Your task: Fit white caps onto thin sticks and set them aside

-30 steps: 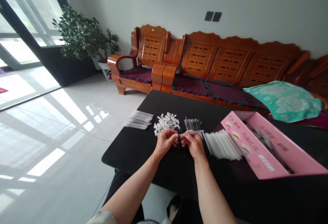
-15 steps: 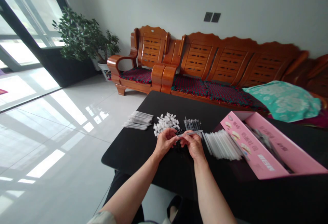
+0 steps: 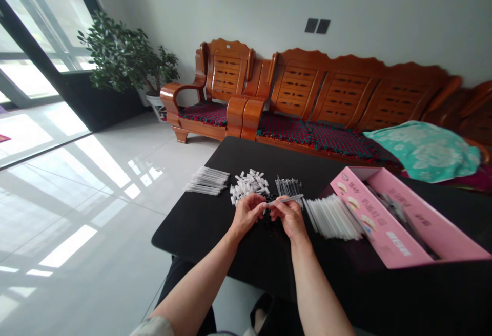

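My right hand (image 3: pixel 289 217) pinches a slim transparent pen barrel (image 3: pixel 286 199) that points left and slightly down. My left hand (image 3: pixel 249 213) is curled beside its left end, with fingertips close to the barrel; anything in them is hidden. A dark heap of small parts (image 3: pixel 271 221) lies under both hands. Beyond them are a bundle of transparent tubes (image 3: pixel 205 181), a pile of white caps (image 3: pixel 249 185) and a group of transparent barrels (image 3: pixel 289 187). Long transparent sleeves (image 3: pixel 333 217) lie to the right, against a pink cardboard box (image 3: pixel 384 213).
Everything lies on a black table (image 3: pixel 246 159), whose near left edge drops to a glossy tiled floor (image 3: pixel 92 223). Behind it stands a carved wooden sofa (image 3: pixel 338 90) with a teal cloth (image 3: pixel 423 151). A potted plant (image 3: pixel 126 59) stands by the window.
My hands stay almost in place around the barrel, which tilts very slightly. The whole view has drifted a little.
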Available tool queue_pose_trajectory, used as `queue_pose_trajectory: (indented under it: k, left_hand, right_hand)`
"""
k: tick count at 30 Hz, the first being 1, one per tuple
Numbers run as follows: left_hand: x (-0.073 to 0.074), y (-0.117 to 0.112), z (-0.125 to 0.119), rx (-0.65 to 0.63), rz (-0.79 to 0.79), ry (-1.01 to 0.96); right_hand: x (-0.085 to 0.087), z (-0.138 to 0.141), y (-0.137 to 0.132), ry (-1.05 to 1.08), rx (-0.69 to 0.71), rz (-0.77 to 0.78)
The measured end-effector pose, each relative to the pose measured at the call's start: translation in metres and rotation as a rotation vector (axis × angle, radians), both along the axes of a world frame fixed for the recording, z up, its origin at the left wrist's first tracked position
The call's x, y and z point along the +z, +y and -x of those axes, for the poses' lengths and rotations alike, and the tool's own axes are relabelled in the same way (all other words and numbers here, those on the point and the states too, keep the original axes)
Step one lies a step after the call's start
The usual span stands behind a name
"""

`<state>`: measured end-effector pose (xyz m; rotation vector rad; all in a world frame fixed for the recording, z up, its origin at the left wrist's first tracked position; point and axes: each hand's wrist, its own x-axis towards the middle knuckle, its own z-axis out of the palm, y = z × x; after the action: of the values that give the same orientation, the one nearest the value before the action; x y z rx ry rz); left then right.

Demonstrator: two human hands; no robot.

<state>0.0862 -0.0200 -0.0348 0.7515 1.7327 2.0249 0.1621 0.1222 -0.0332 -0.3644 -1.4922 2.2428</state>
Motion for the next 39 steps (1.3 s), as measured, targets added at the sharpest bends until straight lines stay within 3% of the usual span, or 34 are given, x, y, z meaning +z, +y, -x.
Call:
queue_pose_trajectory:
  k: [4,11,17,24,30,36,39]
  left_hand:
    - [-0.0012,-0.0009,-0.0002,-0.027,0.067,0.035]
    - [-0.0001,-0.0015,0.0011,0.0,-0.003,0.027]
    - [-0.0006,-0.0018,0.0004,-0.035,0.085,0.074]
    - [-0.0028,-0.0007,0.0014,-0.001,-0.014,0.069]
    - [0.0,-0.002,-0.0004,-0.036,0.079,0.119]
    - [-0.0028,0.0006,0.0004,-0.001,-0.031,0.07]
    - [-0.0009,-0.0009,0.0001,0.006,-0.003,0.078]
  right_hand:
    - [-0.0011,0.0005,0.0005,-0.001,0.005,-0.012]
    - [-0.0007,0.0006,0.0002,0.012,0.005,-0.01]
    - [-0.0019,0.0006,0.0007,0.007,-0.008,0.009]
    - [-0.0026,0.0005,0.0009,0.014,-0.004,0.005]
    - [-0.0023,0.0006,0.0009,0.007,0.005,-0.005]
    - [-0.002,0.0007,0.0005,0.002,-0.01,0.001]
    - [-0.0017,0.0004,0.0004,0.003,-0.004,-0.004]
